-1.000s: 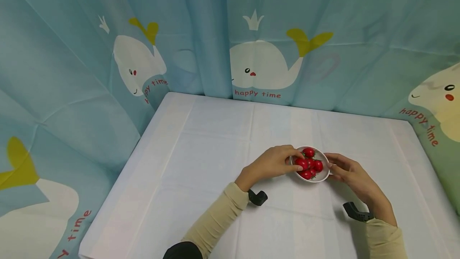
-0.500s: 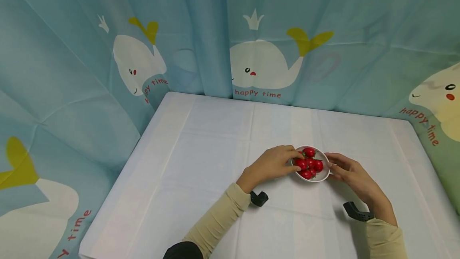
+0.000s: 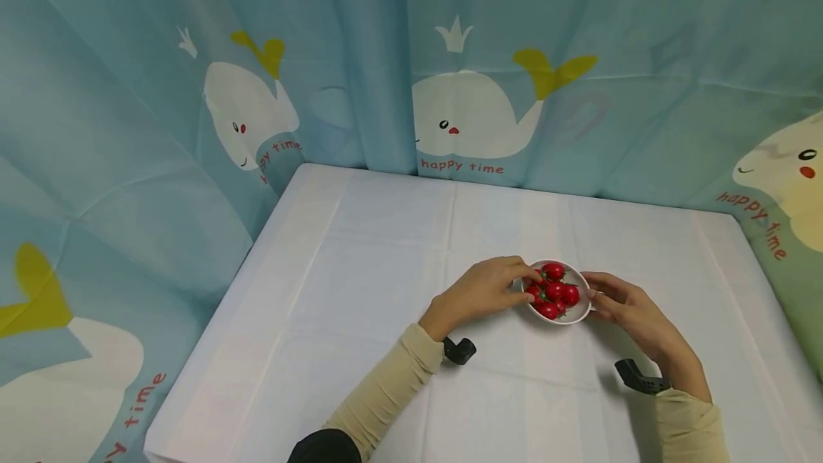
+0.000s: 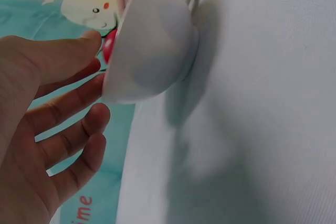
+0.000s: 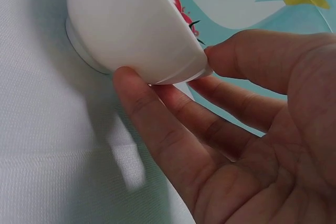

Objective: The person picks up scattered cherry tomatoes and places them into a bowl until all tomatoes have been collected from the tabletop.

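A small white bowl [image 3: 571, 316] stands on the table, holding several red cherry tomatoes [image 3: 554, 291] with green stems. My left hand [image 3: 485, 290] reaches over its left rim, thumb and forefinger on either side of one tomato [image 4: 109, 46] at that edge. In the left wrist view, the other fingers are spread outside the rim. On the opposite side my right hand [image 3: 633, 309] grips the bowl, thumb at the rim and fingers [image 5: 157, 124] under its outer wall. The grasp on the left tomato is partly hidden by the fingertips.
White cloth covers the table [image 3: 386, 249]. Blue-green curtains [image 3: 360, 56] with printed whales hang behind it and at both sides. A black wrist mount [image 3: 459, 351] sits on the left wrist, another black mount [image 3: 636, 377] on the right.
My left hand and the tomato at its fingertips have shifted slightly left, toward the bowl's rim. The right hand and the bowl stay in practically the same place.
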